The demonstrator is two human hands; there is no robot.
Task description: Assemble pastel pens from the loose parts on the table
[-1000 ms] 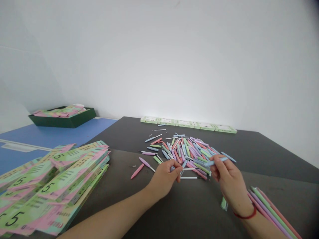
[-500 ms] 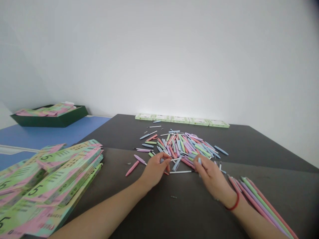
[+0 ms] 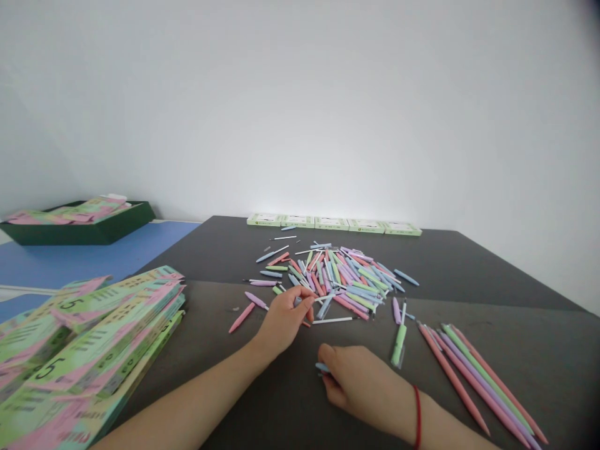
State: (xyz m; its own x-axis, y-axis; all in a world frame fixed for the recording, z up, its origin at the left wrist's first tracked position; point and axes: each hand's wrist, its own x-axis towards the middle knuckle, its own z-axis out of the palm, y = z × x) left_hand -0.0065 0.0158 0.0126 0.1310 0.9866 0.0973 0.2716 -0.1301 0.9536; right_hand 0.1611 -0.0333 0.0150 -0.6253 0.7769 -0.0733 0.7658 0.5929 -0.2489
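Observation:
My left hand (image 3: 288, 315) is closed at the near left edge of the pile of pastel pen parts (image 3: 337, 275), with a white refill (image 3: 324, 298) pinched between thumb and fingers. Nearer to me, over the dark table (image 3: 281, 400), my right hand (image 3: 349, 378) is closed on a light blue pen part (image 3: 322, 367), whose tip pokes out to the left. A red band is round the right wrist. Another white refill (image 3: 335, 320) lies between the hands and the pile. Right of the pile is a green pen barrel (image 3: 398, 344).
Several long pens (image 3: 487, 381) lie side by side at the right. Stacked green and pink packages (image 3: 94, 350) fill the left. A dark green tray (image 3: 117, 226) of packages stands on a blue surface. Flat boxes (image 3: 330, 223) line the back edge.
My right hand has moved down and left, toward me, away from the pile. The green barrel at the right has come into view. My left hand stays almost in place.

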